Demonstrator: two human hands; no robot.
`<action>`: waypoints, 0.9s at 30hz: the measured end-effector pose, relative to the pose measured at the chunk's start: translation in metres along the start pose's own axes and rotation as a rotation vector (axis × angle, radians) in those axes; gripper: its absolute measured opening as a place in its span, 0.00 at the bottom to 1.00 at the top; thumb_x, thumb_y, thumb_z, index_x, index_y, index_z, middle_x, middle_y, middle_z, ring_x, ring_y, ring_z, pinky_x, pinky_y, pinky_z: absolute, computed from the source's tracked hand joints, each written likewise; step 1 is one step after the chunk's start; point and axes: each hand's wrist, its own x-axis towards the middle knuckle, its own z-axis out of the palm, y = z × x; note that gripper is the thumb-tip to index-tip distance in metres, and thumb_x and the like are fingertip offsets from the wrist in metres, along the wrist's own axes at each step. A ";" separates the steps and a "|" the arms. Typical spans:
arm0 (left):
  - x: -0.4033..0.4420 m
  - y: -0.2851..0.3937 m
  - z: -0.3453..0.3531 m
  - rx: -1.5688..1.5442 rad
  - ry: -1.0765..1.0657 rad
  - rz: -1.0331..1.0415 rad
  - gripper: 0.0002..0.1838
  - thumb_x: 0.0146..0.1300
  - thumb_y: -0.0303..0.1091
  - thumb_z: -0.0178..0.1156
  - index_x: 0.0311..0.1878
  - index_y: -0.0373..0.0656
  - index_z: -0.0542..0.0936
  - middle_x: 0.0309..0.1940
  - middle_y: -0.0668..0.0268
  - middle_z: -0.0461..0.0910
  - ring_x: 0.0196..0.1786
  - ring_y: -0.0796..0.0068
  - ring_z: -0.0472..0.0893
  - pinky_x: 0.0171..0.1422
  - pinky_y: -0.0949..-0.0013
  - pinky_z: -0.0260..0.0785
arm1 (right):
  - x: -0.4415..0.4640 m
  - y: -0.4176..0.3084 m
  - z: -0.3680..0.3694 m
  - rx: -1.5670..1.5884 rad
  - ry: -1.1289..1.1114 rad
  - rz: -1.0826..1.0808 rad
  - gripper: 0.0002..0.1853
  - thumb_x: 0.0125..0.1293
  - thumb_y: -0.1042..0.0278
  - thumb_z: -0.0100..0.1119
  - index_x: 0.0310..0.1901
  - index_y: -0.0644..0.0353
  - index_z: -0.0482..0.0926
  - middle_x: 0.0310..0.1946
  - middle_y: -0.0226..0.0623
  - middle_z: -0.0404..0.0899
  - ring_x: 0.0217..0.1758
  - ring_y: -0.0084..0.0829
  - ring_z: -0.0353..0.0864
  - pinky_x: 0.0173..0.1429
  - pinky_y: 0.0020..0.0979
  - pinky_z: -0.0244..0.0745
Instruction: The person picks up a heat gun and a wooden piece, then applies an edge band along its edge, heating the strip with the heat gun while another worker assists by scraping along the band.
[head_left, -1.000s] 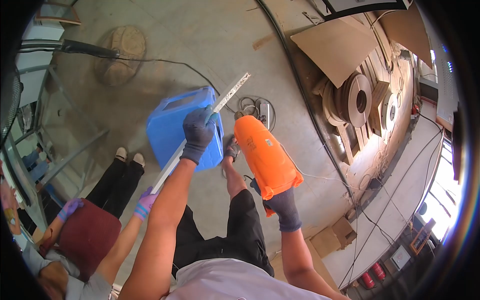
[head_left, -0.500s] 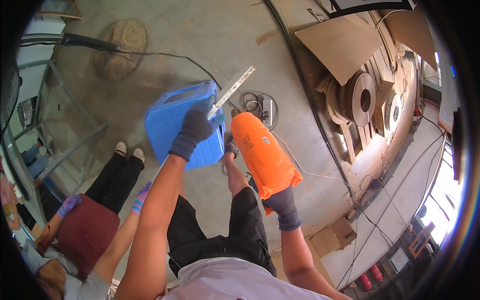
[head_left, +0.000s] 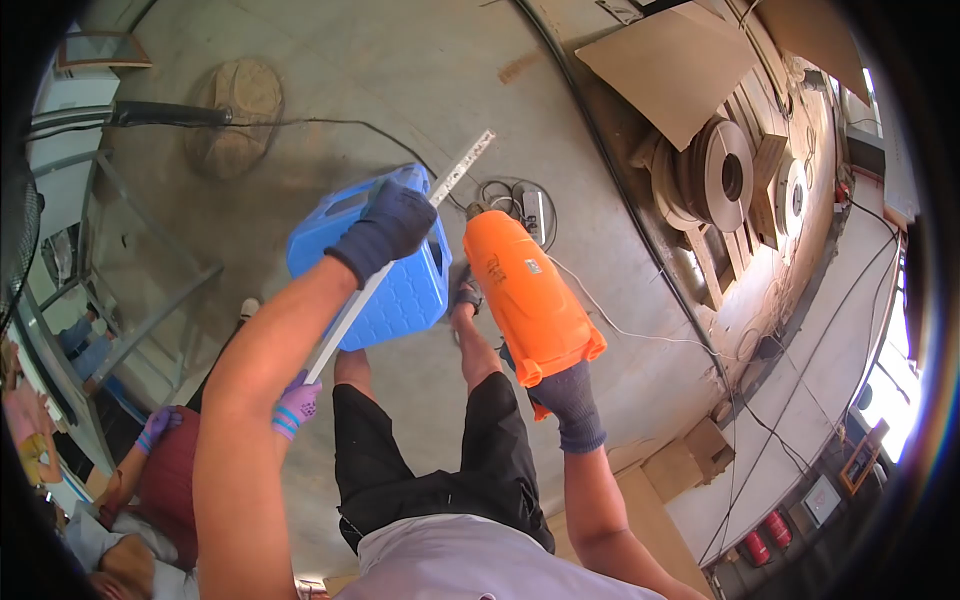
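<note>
Left forearm (head_left: 265, 340) has swung outward, baring more of the pale strip (head_left: 465, 165).
Left hand (head_left: 398, 220): fingers closed over strip, undersides hidden; strip slants past blue stool (head_left: 385, 310), lower end at co-worker's gloved hand (head_left: 297, 403). Right hand (head_left: 568, 400): fingers wrapped on orange tool (head_left: 525, 290), partly hidden. 1 wrist slip could knock tool's nose into strip or glove; 1 loose hold could let strip twist.

Orange tool (head_left: 530, 300) near slanting pale strip (head_left: 464, 167)
</note>
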 end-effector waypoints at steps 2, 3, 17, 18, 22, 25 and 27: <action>0.007 -0.010 -0.019 -0.035 -0.214 0.033 0.05 0.53 0.36 0.62 0.28 0.50 0.85 0.25 0.61 0.84 0.34 0.60 0.84 0.44 0.57 0.70 | -0.001 0.010 0.000 -0.027 0.004 -0.058 0.21 0.62 0.66 0.65 0.58 0.53 0.81 0.58 0.34 0.82 0.64 0.36 0.78 0.67 0.37 0.69; 0.005 -0.013 -0.017 -0.082 -0.177 0.051 0.06 0.55 0.37 0.62 0.26 0.49 0.84 0.25 0.59 0.83 0.33 0.58 0.84 0.43 0.54 0.70 | -0.002 0.013 0.000 -0.032 0.003 -0.078 0.21 0.63 0.65 0.65 0.58 0.53 0.81 0.59 0.34 0.81 0.64 0.37 0.77 0.67 0.37 0.69; -0.044 -0.035 -0.023 -0.308 0.030 0.027 0.10 0.61 0.40 0.62 0.27 0.46 0.81 0.28 0.54 0.81 0.35 0.49 0.80 0.43 0.50 0.69 | -0.035 -0.002 0.055 0.234 0.025 -0.311 0.21 0.57 0.67 0.71 0.51 0.60 0.77 0.40 0.43 0.83 0.45 0.47 0.84 0.46 0.38 0.79; -0.046 -0.035 -0.027 -0.294 0.016 0.029 0.10 0.61 0.39 0.62 0.28 0.46 0.81 0.28 0.54 0.81 0.35 0.49 0.80 0.44 0.50 0.70 | -0.036 -0.003 0.060 0.177 0.006 -0.298 0.21 0.57 0.67 0.71 0.51 0.60 0.76 0.39 0.43 0.83 0.44 0.48 0.84 0.45 0.39 0.78; -0.052 -0.038 -0.035 -0.310 0.062 0.041 0.09 0.61 0.39 0.62 0.29 0.46 0.81 0.29 0.55 0.81 0.36 0.49 0.80 0.45 0.50 0.70 | -0.032 -0.003 0.083 0.083 -0.011 -0.299 0.21 0.58 0.64 0.70 0.49 0.57 0.73 0.36 0.44 0.78 0.42 0.51 0.82 0.42 0.44 0.76; -0.055 -0.040 -0.036 -0.313 0.045 0.043 0.09 0.61 0.39 0.61 0.29 0.46 0.81 0.30 0.54 0.81 0.37 0.49 0.80 0.45 0.49 0.71 | -0.028 -0.010 0.089 0.075 -0.032 -0.291 0.21 0.58 0.62 0.71 0.48 0.57 0.72 0.36 0.43 0.77 0.41 0.50 0.81 0.41 0.44 0.75; -0.052 -0.040 -0.037 -0.309 -0.016 0.025 0.09 0.60 0.39 0.62 0.30 0.45 0.83 0.31 0.54 0.82 0.38 0.49 0.81 0.45 0.50 0.71 | -0.022 -0.010 0.092 0.056 -0.018 -0.298 0.22 0.58 0.62 0.71 0.48 0.57 0.71 0.36 0.43 0.77 0.41 0.50 0.81 0.41 0.44 0.75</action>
